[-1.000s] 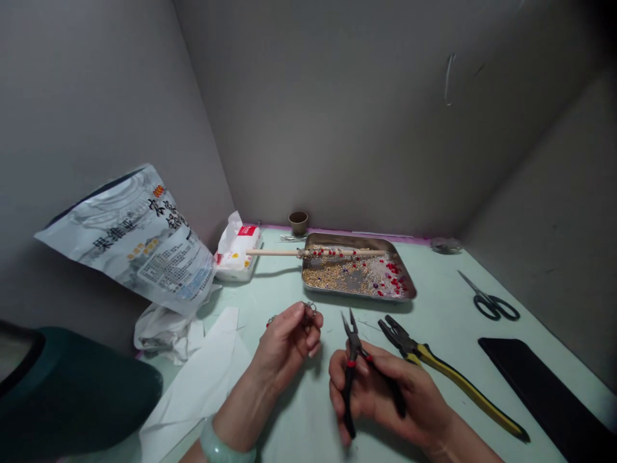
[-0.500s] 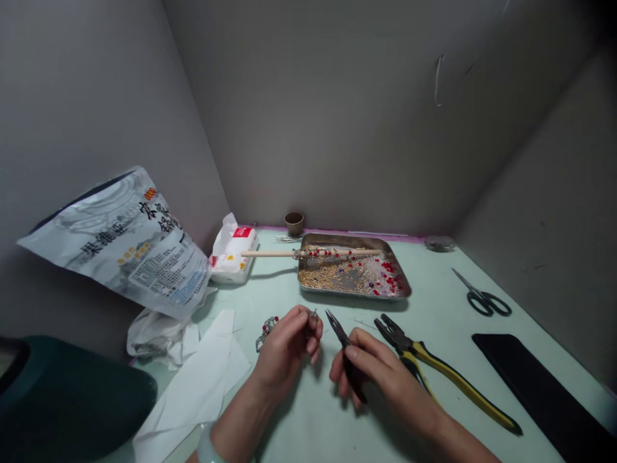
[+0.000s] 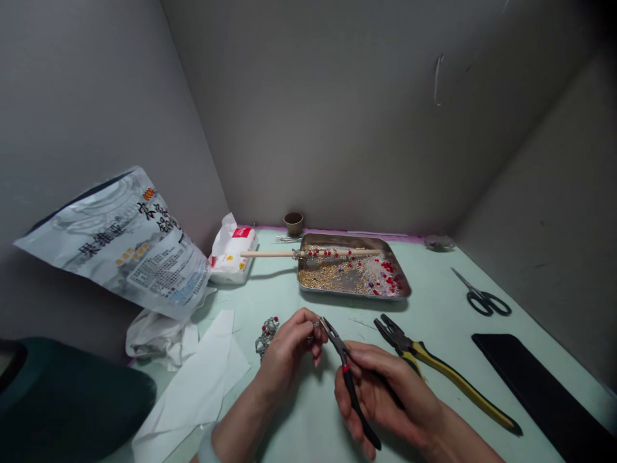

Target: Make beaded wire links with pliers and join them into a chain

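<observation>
My left hand (image 3: 294, 344) is closed in a pinch on a small silvery piece of wirework (image 3: 315, 325), mostly covered by the fingers. In my right hand (image 3: 385, 389) are black-handled needle-nose pliers (image 3: 349, 370), their handles spread apart. The plier jaws touch or nearly touch the small piece at my left fingertips; I cannot tell if they grip it. Beside my left hand lies a cluster of grey beaded wirework with red beads (image 3: 267, 335), partly hidden behind the hand. Large yellow-and-black pliers (image 3: 448, 373) rest just right of my right hand.
A metal tray (image 3: 357, 297) holds gold, red and clear beads, with a beaded wooden stick (image 3: 270, 254) across it. Tissues (image 3: 234, 257), a foil bag (image 3: 139, 251) and white paper (image 3: 193, 392) are left; scissors (image 3: 482, 301) and a black slab (image 3: 535, 379) right. A small cup (image 3: 294, 223) stands behind.
The pliers in my right hand have moved left and up to my left fingertips, and their handles have spread. My left hand has shifted slightly, uncovering more of the beaded cluster.
</observation>
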A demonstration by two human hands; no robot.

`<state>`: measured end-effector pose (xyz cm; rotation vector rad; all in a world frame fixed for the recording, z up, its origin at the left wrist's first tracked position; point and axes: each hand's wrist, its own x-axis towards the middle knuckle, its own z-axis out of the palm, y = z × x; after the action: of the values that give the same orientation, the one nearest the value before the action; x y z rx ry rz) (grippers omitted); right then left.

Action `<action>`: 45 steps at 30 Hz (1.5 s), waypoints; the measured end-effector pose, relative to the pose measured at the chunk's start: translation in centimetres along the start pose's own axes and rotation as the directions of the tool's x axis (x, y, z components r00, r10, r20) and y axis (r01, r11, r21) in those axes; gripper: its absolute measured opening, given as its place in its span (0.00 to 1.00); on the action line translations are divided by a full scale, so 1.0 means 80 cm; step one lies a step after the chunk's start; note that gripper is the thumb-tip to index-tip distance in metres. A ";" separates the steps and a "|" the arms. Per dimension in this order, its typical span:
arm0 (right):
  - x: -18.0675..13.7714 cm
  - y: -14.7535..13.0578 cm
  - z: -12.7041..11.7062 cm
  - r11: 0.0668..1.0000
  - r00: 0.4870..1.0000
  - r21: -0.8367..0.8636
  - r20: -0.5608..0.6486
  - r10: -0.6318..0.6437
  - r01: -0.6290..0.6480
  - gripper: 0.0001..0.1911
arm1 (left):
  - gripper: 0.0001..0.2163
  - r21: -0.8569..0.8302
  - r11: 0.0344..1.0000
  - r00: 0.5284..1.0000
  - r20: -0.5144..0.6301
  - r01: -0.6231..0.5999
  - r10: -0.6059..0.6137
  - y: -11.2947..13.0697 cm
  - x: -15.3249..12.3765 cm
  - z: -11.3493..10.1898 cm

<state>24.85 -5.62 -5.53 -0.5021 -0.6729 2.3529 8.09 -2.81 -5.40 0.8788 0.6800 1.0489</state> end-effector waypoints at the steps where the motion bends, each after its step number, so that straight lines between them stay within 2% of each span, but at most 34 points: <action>1: 0.000 0.001 -0.001 1.000 1.000 0.013 -0.002 -0.002 0.002 0.10 | 0.07 0.007 1.000 1.000 0.003 -0.002 0.002 0.000 0.000 0.000; 11: 0.000 -0.002 -0.002 0.998 0.998 0.052 -0.055 0.032 -0.029 0.08 | 0.07 0.100 0.994 0.999 0.004 -0.043 0.042 -0.002 0.000 -0.002; 20: -0.001 0.000 -0.016 0.980 0.989 0.137 0.009 0.146 -0.146 0.13 | 0.07 0.052 0.997 0.998 0.036 -0.049 0.047 -0.004 -0.001 -0.004; 29: -0.001 -0.001 -0.009 0.992 0.996 0.090 0.005 0.088 -0.089 0.12 | 0.08 0.021 0.999 0.997 0.070 -0.042 0.040 -0.003 -0.001 -0.003; 34: -0.003 -0.003 -0.002 0.998 0.999 0.036 -0.011 0.052 -0.052 0.17 | 0.10 0.036 0.998 0.998 0.056 -0.042 0.039 -0.004 -0.002 -0.003; 39: -0.003 -0.003 -0.001 0.999 0.997 0.029 -0.067 0.047 -0.045 0.15 | 0.11 0.111 0.992 0.997 0.058 -0.057 0.051 -0.004 -0.001 -0.004; 45: -0.003 -0.003 0.002 0.997 0.988 -0.072 -0.153 -0.027 0.016 0.15 | 0.14 0.267 0.961 0.997 -0.008 -0.076 0.081 -0.008 0.001 -0.006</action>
<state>25.05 -5.67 -5.24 -0.6958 -0.6872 2.2490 8.03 -2.78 -6.18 1.1374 0.8204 1.0525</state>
